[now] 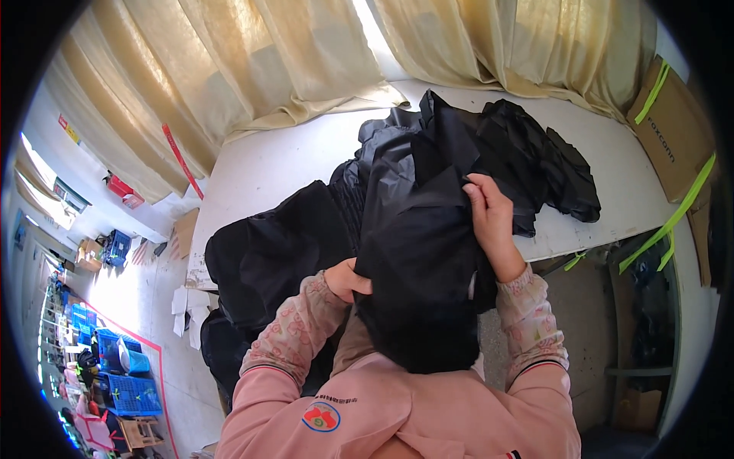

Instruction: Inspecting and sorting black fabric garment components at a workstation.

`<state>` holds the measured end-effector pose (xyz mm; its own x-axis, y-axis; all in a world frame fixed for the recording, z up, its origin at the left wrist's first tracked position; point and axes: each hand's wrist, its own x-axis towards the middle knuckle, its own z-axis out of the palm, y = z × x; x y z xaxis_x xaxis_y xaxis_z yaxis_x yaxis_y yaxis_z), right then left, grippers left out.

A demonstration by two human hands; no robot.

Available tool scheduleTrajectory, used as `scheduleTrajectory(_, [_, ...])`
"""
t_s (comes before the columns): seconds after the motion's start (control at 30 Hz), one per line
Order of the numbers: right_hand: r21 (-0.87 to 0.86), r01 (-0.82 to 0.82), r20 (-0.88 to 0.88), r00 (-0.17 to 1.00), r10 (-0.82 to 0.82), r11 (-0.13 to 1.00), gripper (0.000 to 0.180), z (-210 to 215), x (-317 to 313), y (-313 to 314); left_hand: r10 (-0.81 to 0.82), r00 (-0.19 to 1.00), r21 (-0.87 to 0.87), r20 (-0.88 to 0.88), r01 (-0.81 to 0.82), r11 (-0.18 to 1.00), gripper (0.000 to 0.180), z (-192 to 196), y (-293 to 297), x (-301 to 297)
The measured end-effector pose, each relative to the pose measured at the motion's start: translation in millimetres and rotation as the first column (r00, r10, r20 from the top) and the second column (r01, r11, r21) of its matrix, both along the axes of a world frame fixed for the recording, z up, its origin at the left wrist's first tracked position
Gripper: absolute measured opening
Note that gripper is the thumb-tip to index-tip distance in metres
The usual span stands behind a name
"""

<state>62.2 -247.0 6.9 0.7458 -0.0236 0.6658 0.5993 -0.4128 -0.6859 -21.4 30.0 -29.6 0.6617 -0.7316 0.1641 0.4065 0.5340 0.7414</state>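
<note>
A black fabric piece (pixel 420 283), rounded at its near end, hangs over the table's front edge against my body. My left hand (pixel 348 281) is closed on its left side, thumb on top and the other fingers hidden behind the cloth. Farther up on the right, my right hand (pixel 491 218) pinches the cloth's edge between thumb and fingers. Beyond it lies a crumpled heap of thin black fabric (pixel 527 153). Left of my left forearm rests a stack of black fabric pieces (pixel 279 245), partly hanging off the table.
Beneath the fabric is a white table (pixel 267 164). Beige curtains (pixel 290 61) hang along its far side. A cardboard box (pixel 669 130) with yellow-green straps stands at the right. Blue crates (pixel 134 394) are on the floor at the far left.
</note>
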Motion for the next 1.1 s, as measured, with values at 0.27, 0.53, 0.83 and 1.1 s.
scheduleTrajectory(0.27, [-0.542,-0.17,-0.181,0.98,0.083,0.823,0.019,-89.5,25.8,-13.3,0.298,0.858,-0.081,0.418,-0.292,0.953,0.041,-45.7,22.3,13.3])
scheduleTrajectory(0.53, [0.278,-0.648,-0.34,0.624,0.704,0.709,0.038,51.7,-50.7,5.0,0.494,0.775,-0.158,0.394,-0.472,0.867,0.039,-35.7,24.1,20.2])
scheduleTrajectory(0.83, [0.468,-0.013,-0.454,0.855,0.252,0.884,0.014,35.4,-2.9,-47.1,0.447,0.892,-0.156,-0.064,-0.451,0.879,0.045,-2.3,12.7,3.3])
scheduleTrajectory(1.1, [-0.379,-0.201,0.14,0.952,0.271,0.903,0.05,99.9,-94.2,49.5,0.42,0.905,0.16,0.075,-0.426,0.89,0.047,44.5,-30.6,-3.4])
